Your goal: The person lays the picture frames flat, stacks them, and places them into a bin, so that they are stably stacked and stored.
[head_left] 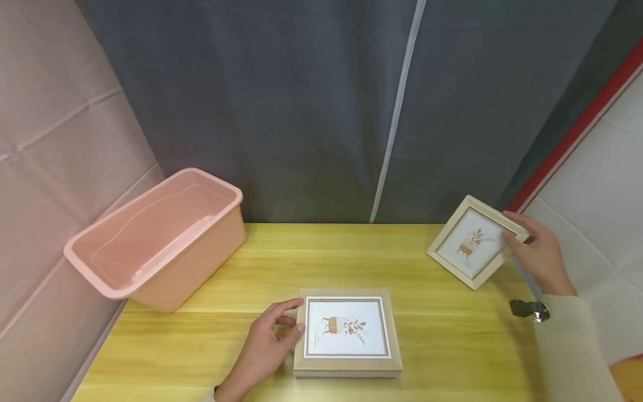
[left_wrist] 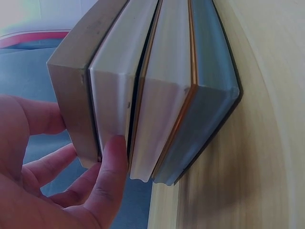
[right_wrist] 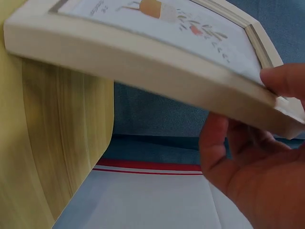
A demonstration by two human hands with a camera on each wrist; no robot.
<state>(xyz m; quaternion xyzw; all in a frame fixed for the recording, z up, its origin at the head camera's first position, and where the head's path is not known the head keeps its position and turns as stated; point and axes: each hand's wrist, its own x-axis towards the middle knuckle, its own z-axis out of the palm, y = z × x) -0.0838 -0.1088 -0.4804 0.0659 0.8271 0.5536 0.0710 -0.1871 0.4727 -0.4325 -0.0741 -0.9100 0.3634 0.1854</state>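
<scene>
My right hand (head_left: 541,254) pinches one corner of a cream picture frame (head_left: 454,247), thumb on the front and fingers behind. This frame, with a plant print, is tilted at the table's back right; its far end is low over the wood in the right wrist view. My left hand (head_left: 266,341) touches the left side of a stack near the front. A second beige picture frame (head_left: 346,365) with a similar print lies face up on top. Below it, the left wrist view shows book-like layers (left_wrist: 164,100) with pale and bluish edges; my fingertips (left_wrist: 114,148) rest against them.
A pink plastic bin (head_left: 201,251) stands at the table's back left, its inside visible. Behind the wooden table (head_left: 321,257) hangs a dark grey curtain (head_left: 301,111). A pale panel (head_left: 603,212) with a red edge rises at the right.
</scene>
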